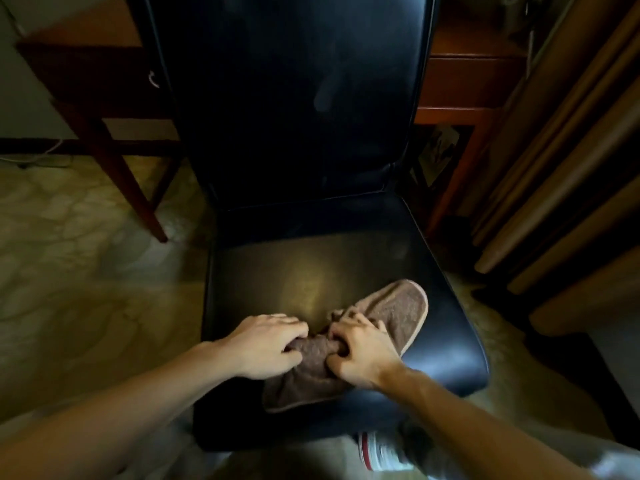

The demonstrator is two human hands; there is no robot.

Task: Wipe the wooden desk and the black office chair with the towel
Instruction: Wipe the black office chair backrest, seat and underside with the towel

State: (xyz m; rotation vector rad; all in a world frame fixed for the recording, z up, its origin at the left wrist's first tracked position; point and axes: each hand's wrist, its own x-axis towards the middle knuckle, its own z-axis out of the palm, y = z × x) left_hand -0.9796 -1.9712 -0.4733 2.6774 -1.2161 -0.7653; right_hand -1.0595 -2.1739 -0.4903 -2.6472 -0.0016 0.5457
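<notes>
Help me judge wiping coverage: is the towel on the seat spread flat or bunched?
Bunched. The left hand and right hand grip the towel at its gathered middle; only its ends fan out.

readable text: none that you can make out | black office chair (pixel 294 98): no print or brand you can read | towel (pixel 398 306): no label you can read | red-and-white shoe (pixel 379 452) at the bottom edge: too blurred for you to tell any mark

Home room, wooden desk (pixel 464 81), black office chair (pixel 294 98), marbled floor (pixel 86 265), curtain folds (pixel 571 150)
</notes>
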